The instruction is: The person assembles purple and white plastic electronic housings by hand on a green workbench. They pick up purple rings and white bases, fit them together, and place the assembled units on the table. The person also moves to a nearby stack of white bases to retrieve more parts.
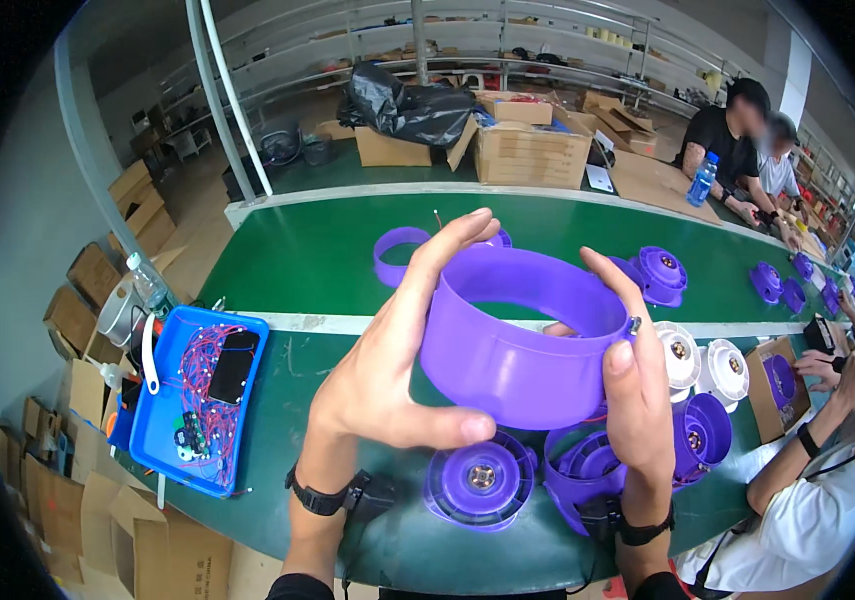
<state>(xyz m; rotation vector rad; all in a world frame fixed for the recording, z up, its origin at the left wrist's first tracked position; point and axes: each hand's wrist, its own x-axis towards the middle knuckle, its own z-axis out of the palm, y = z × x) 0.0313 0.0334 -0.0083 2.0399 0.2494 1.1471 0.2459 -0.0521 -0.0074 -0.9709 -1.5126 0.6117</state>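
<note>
Between my two hands I hold a wide purple plastic ring point(517, 375), raised above the green table and tilted so that its open top shows. My left hand point(387, 370) wraps its left side, with the thumb along the lower front. On the right side, my right hand point(637, 390) grips the wall, its thumb by a small metal piece on the rim. Below the ring lies a round purple motor housing point(480, 478) with a metal hub. Beside it, under my right wrist, sits another purple housing point(584, 465), partly hidden.
A blue tray point(150, 440) of red wires, circuit boards and a black phone-like slab stands at left. White round housings point(722, 370), a purple housing point(702, 435) and a cardboard box point(779, 395) are at right. Further purple parts point(662, 275) sit across the divider. Co-workers are at right.
</note>
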